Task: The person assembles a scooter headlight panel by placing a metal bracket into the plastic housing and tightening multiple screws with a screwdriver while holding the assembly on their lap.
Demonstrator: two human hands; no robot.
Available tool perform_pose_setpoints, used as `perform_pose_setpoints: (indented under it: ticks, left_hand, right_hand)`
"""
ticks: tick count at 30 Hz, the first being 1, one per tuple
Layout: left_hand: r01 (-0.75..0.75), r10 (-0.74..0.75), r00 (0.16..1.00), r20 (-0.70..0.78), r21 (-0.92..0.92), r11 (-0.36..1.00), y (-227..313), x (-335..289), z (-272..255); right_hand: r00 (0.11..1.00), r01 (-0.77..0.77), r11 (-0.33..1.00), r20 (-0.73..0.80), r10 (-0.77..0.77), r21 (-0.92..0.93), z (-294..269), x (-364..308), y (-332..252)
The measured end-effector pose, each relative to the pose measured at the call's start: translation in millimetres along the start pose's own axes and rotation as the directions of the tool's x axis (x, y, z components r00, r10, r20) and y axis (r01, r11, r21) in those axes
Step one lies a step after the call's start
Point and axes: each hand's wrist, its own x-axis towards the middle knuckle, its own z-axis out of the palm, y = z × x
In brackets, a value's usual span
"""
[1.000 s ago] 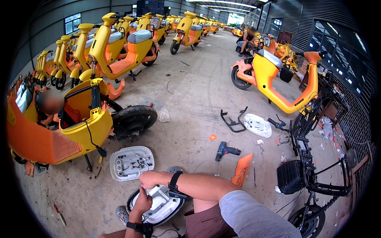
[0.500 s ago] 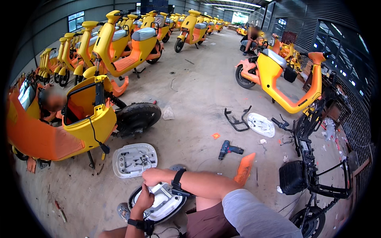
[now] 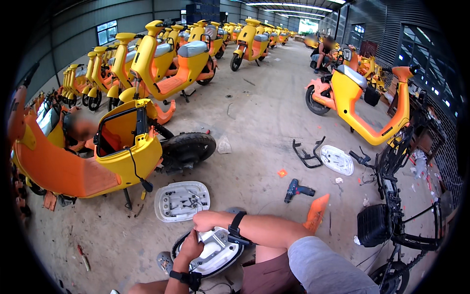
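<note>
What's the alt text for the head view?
Both hands grip a white scooter panel at the bottom: left hand on its near side, right hand on its far edge. Beyond it lie a white tray of parts, a cordless drill and rows of yellow scooters.

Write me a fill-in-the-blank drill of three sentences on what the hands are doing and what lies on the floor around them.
1. The left hand and right hand both rest on a round white scooter cover rimmed in ____.
2. The cordless drill lies on the concrete floor beside an ____ panel.
3. The white tray of screws lies in front of a ____ scooter with its body open.

Missing words: black; orange; yellow
</note>
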Motion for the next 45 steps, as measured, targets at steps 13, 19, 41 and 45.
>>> perform_pose_setpoints:
  ticks: [13, 19, 41, 45]
  left_hand:
    - [0.038, 0.001, 0.97, -0.245, 0.154, 0.987, -5.8, -10.4, 15.5]
    - [0.049, -0.023, 0.966, -0.258, 0.098, 0.994, -10.7, -4.9, 18.2]
    - [-0.028, 0.061, 0.964, -0.259, 0.127, 0.991, -25.0, -1.9, 18.6]
    - [-0.06, 0.09, 0.956, -0.278, 0.114, 0.992, -22.4, -2.6, 17.1]
  right_hand:
    - [0.999, 0.029, 0.999, -0.038, -0.03, -0.022, 8.2, 11.0, 0.9]
    - [1.0, -0.012, 1.0, -0.013, 0.012, -0.021, 6.7, 10.4, 2.9]
    - [0.989, 0.039, 0.999, -0.145, -0.035, 0.018, -4.6, 2.6, -11.2]
    - [0.985, 0.058, 0.998, -0.162, -0.058, -0.003, -0.8, 6.3, -8.0]
